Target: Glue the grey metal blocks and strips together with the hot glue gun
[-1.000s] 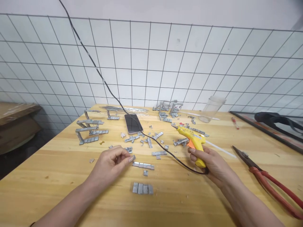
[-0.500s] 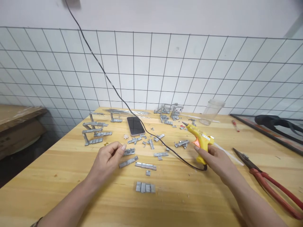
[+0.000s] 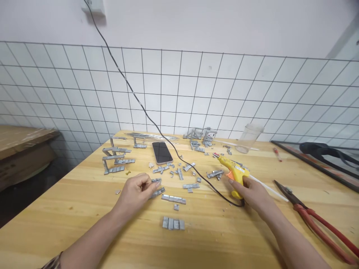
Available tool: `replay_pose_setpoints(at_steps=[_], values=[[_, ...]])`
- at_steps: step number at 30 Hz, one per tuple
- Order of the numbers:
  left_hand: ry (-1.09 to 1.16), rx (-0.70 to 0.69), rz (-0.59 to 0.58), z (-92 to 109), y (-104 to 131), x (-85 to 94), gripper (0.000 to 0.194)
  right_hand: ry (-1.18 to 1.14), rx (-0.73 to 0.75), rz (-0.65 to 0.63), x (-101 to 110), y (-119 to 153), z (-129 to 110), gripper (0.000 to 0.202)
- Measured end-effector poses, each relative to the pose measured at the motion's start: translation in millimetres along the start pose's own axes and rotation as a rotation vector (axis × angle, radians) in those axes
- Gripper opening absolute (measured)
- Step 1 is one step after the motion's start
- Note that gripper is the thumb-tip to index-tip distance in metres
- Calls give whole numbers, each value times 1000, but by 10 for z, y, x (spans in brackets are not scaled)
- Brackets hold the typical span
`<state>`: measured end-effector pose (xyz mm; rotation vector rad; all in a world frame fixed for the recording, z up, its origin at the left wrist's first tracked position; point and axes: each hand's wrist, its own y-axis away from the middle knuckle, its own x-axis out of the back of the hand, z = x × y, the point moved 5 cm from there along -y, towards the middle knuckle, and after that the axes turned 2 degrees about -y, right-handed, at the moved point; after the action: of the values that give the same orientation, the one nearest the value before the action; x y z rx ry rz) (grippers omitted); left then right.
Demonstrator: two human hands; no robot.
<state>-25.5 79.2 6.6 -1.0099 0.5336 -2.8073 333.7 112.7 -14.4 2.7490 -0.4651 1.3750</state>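
My right hand (image 3: 254,192) is closed around the handle of a yellow hot glue gun (image 3: 234,170) with an orange trigger. The gun's nozzle points to the far left, and a black cord runs from its grip. My left hand (image 3: 137,192) has thumb and fingers pinched together over the table; whatever may lie between them is hidden. Just beyond its thumb are two grey strips (image 3: 158,192), partly covered by the hand. Nearby lie another grey strip (image 3: 174,199), a small grey square piece (image 3: 176,207) and a panel of joined grey pieces (image 3: 173,223).
Small grey frames (image 3: 113,158) stand at the left, others (image 3: 202,138) at the back. A phone (image 3: 162,153) lies mid-table. To the right are a clear plastic cup (image 3: 249,139), red-handled cutters (image 3: 311,215) and a white stick (image 3: 269,188). The black cord (image 3: 146,112) crosses the view.
My left hand has moved right and now covers more of the two grey strips. The glue gun's nozzle has dipped a little. The view has tilted slightly upward.
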Motion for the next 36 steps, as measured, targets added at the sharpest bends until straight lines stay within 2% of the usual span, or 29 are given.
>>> replay_pose_setpoints(at_steps=[2,5,8,10,16,18,21,25,30,36], values=[[-26,-26,-22,28,-26,-21,28,2,1,11,6,-4,-7,38],[-138,-85,-124,134,-121,-73,12,-2,10,31,17,-9,-20,38],[-396,-107,-206,222,-315,-154,18,-16,28,27,10,-9,-43,37],[-448,-93,-214,236,-495,-230,19,-21,40,23,0,-6,-58,37],[-489,21,-274,41,-961,-596,12,-13,64,29,-14,-15,-88,37],[-454,63,-304,-23,-1035,-682,23,-18,80,33,-14,-25,-94,36],[-338,127,-325,-64,-1088,-712,30,-32,99,33,-14,-36,-94,35],[-73,238,-293,-65,-1037,-572,17,-64,113,31,4,-18,-113,34],[406,424,-314,-89,-685,-376,29,-123,160,32,38,74,-210,33],[840,567,-332,-30,-312,-297,16,-244,158,47,-26,224,-339,32]])
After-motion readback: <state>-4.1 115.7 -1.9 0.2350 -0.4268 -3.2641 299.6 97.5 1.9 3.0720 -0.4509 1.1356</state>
